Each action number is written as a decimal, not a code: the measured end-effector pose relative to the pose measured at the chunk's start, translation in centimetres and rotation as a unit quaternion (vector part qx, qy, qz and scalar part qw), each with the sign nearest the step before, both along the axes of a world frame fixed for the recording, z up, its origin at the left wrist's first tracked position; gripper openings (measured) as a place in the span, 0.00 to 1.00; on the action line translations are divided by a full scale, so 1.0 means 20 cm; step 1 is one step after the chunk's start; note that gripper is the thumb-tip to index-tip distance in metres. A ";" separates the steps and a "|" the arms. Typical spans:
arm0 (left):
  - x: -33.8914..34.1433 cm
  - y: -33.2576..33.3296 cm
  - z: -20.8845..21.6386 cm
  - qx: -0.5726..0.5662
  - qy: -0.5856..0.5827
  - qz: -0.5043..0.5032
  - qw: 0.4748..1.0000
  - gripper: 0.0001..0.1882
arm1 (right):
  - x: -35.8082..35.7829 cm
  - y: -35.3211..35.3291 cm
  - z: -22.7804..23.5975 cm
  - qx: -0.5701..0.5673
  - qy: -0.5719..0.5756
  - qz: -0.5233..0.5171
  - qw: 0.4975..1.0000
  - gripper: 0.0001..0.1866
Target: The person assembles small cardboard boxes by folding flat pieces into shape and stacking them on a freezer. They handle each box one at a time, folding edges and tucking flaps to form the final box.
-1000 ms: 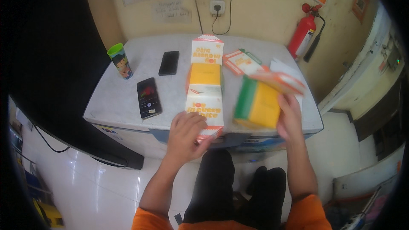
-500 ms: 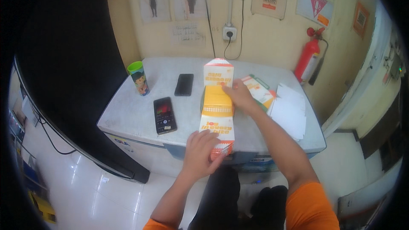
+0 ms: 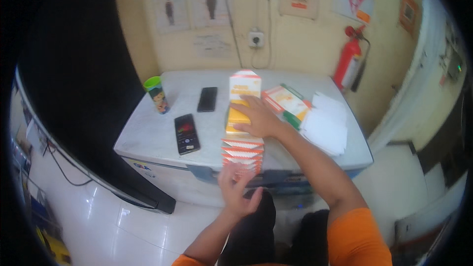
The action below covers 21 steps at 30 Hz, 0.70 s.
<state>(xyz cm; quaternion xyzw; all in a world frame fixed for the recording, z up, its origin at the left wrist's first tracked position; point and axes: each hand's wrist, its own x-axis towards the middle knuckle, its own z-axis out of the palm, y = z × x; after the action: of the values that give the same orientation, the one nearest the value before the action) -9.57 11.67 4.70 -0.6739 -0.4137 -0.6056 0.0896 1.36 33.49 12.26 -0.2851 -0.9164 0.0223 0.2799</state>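
A stack of folded paper food boxes [image 3: 245, 86], white, yellow and orange, stands lengthwise on the white lid. Across its yellow middle lies my right hand [image 3: 258, 116], palm down with the fingers spread and stretched out. At the near end, the red-and-white zigzag edges [image 3: 242, 149] of several boxes are fanned out in steps. My left hand [image 3: 239, 192] is at this fanned end by the front edge of the lid, fingertips against the lowest edges and thumb held apart. Whether the left fingertips pinch any sheet is blurred.
Left of the boxes lie a lit phone [image 3: 187, 134] and a dark phone [image 3: 207, 99], with a green-rimmed cartoon cup [image 3: 156, 95] beyond. To the right are a printed green-and-orange card [image 3: 288, 101] and white papers [image 3: 325, 125]. A red fire extinguisher [image 3: 348, 64] hangs behind.
My right hand has moved from the stack's right side onto its yellow middle. The near ends have spread into fanned steps, and my left hand has shifted slightly down with its thumb opened outward.
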 end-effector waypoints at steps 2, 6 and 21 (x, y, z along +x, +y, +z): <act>0.11 -0.07 -0.09 0.000 -0.011 -0.074 0.997 0.27 | 0.07 0.00 -0.01 0.033 0.077 0.007 0.996 0.33; 0.31 -0.24 -0.35 -0.153 0.010 -0.213 0.965 0.19 | 0.48 -0.05 0.04 -0.079 0.103 -0.065 0.989 0.32; 0.53 -0.35 -0.70 -0.356 0.056 -0.332 0.871 0.08 | 1.33 -0.20 -0.10 -0.090 -0.084 -0.141 0.982 0.21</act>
<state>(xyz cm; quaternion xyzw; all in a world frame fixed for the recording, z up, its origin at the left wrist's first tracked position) 1.11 4.74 -9.29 -0.7905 -0.3473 -0.3724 -0.3402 27.92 29.40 10.28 -0.4365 -0.8814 0.0410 0.1758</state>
